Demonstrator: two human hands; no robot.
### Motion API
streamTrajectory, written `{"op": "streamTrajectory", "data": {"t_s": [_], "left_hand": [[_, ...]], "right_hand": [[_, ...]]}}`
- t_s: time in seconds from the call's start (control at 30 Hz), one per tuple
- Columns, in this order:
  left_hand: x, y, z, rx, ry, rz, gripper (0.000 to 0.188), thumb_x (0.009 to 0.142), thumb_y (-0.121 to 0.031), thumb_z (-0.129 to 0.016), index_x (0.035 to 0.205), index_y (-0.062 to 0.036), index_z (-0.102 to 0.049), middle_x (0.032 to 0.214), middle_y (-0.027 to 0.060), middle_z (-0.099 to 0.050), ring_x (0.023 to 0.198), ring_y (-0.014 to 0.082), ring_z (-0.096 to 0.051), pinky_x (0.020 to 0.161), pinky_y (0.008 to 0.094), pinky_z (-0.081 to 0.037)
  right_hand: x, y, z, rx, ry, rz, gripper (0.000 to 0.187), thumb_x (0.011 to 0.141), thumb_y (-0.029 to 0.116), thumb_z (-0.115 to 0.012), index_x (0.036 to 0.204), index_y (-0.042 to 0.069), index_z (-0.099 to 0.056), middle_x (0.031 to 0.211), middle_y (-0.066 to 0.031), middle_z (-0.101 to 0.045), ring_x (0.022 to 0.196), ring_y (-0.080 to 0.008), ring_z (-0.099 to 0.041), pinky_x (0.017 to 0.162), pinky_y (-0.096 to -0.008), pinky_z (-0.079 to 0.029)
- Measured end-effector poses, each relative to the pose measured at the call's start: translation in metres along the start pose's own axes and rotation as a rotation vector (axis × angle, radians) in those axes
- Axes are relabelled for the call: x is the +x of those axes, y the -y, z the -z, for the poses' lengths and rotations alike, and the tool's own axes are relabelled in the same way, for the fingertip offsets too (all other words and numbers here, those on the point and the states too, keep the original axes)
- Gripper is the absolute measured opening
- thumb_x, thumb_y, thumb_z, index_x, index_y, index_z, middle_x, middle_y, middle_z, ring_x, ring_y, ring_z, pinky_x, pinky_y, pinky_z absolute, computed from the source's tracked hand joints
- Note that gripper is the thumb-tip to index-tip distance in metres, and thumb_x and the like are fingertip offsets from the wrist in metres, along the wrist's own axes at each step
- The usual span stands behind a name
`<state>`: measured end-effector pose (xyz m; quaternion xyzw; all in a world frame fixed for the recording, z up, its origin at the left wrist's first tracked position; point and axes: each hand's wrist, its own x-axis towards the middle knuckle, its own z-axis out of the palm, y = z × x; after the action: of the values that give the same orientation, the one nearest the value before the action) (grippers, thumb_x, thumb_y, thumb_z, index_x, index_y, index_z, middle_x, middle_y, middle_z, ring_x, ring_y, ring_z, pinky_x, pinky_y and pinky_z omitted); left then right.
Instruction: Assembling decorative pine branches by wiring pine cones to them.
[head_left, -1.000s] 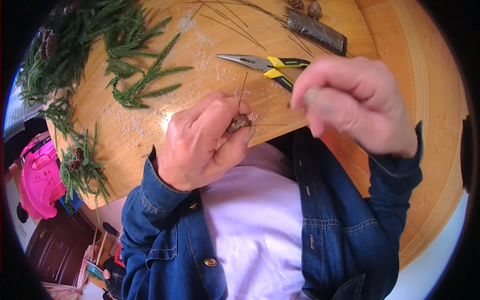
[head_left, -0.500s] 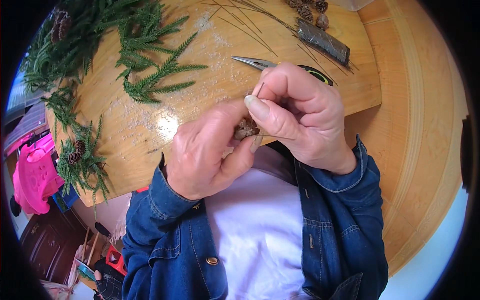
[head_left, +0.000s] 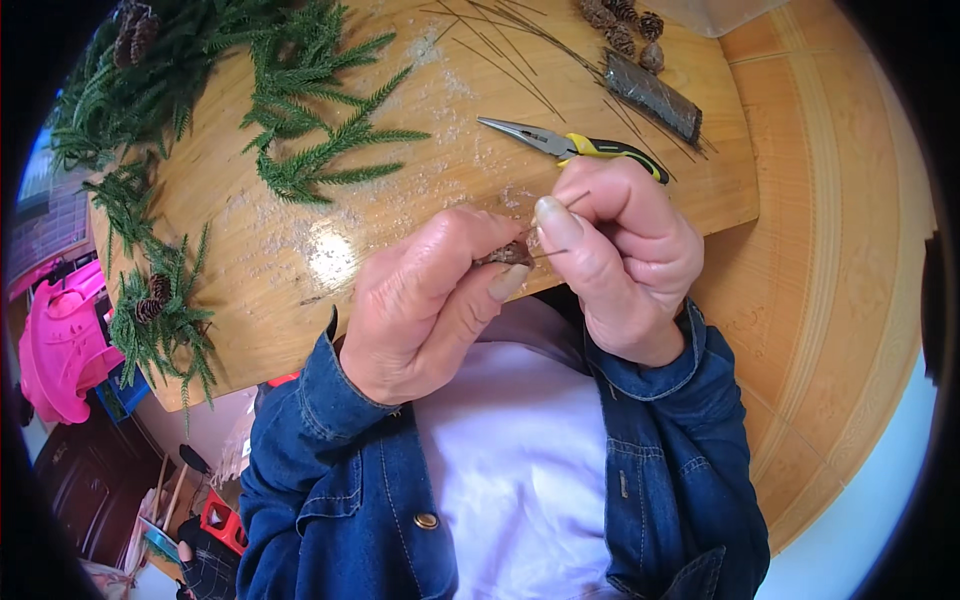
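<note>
L hand point(head_left: 425, 310) pinches cone point(head_left: 508, 254) by table's point(head_left: 255, 340) near edge, apparently to steady it; R hand point(head_left: 630, 260), thumb & finger closed, grips wire point(head_left: 579, 199) beside cone. Pliers point(head_left: 545, 138) (in neither hand) lie w/in reach.

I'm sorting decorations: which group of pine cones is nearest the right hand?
The loose cones at upper right, beside the dark wrapped bundle. The near-left cones and far-left cones lie farther from the right hand, among green sprigs.
</note>
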<state>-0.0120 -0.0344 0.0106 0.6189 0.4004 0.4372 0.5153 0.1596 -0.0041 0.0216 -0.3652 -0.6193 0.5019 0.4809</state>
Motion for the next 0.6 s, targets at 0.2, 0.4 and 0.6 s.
{"op": "streamTrajectory", "data": {"t_s": [0.2, 0.4, 0.6], "left_hand": [[0.004, -0.002, 0.0, -0.087, 0.01, 0.084, 0.014, 0.091, -0.005, -0.057, 0.102, 0.0033, -0.058, 0.089, 0.0134, -0.059, 0.078, 0.0257, -0.06, 0.069, 0.0301, -0.047], [0.011, 0.0, 0.004, -0.131, 0.089, 0.115, 0.016, 0.094, -0.009, -0.053, 0.102, 0.0039, -0.058, 0.088, 0.011, -0.055, 0.078, 0.0215, -0.055, 0.071, 0.0276, -0.043], [0.004, 0.007, 0.005, -0.262, 0.105, 0.207, 0.018, 0.095, -0.011, -0.051, 0.103, 0.0045, -0.058, 0.09, 0.0087, -0.053, 0.081, 0.0172, -0.051, 0.074, 0.025, -0.041]], "right_hand": [[-0.003, 0.0, 0.003, -0.06, -0.001, 0.075, 0.007, 0.084, -0.007, -0.056, 0.082, -0.001, -0.054, 0.072, -0.0049, -0.053, 0.063, -0.0103, -0.044, 0.058, -0.0242, -0.036], [-0.005, -0.011, 0.007, -0.214, -0.002, 0.305, 0.011, 0.079, -0.011, -0.058, 0.084, -0.001, -0.054, 0.067, -0.0069, -0.053, 0.056, -0.0141, -0.048, 0.052, -0.0272, -0.038], [0.004, -0.011, 0.012, -0.409, 0.117, 0.477, 0.016, 0.076, -0.008, -0.066, 0.087, 0.0, -0.056, 0.067, -0.0092, -0.056, 0.054, -0.0205, -0.054, 0.047, -0.0299, -0.042]]}}
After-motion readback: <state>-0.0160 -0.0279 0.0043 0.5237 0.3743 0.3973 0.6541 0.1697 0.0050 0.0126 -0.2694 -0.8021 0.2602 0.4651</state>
